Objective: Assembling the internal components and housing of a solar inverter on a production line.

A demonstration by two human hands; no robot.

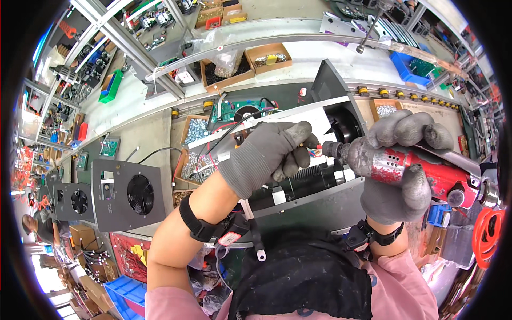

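Note:
My right hand [392,200], in a grey glove, wraps round a red air screwdriver [392,166] with worn paint. The tool lies sideways, its dark chuck [335,150] toward the left. Close to that end, my left hand [266,152], also gloved, has its fingertips pinched together; what they hold is hidden or too small to name. Both hands are above an open dark metal housing [314,198]. Inside the housing are a white panel [320,114], a black round fan [344,125], metal fins and coloured wires. A dark side plate [333,80] stands up at its far right.
Boxes of screws [196,130] stand left of the housing, behind it a green circuit board [234,109]. Grey units with fans [128,194] line up at the left. A metal rail [298,38] crosses the far bench. A red coiled hose [486,237] hangs at the right.

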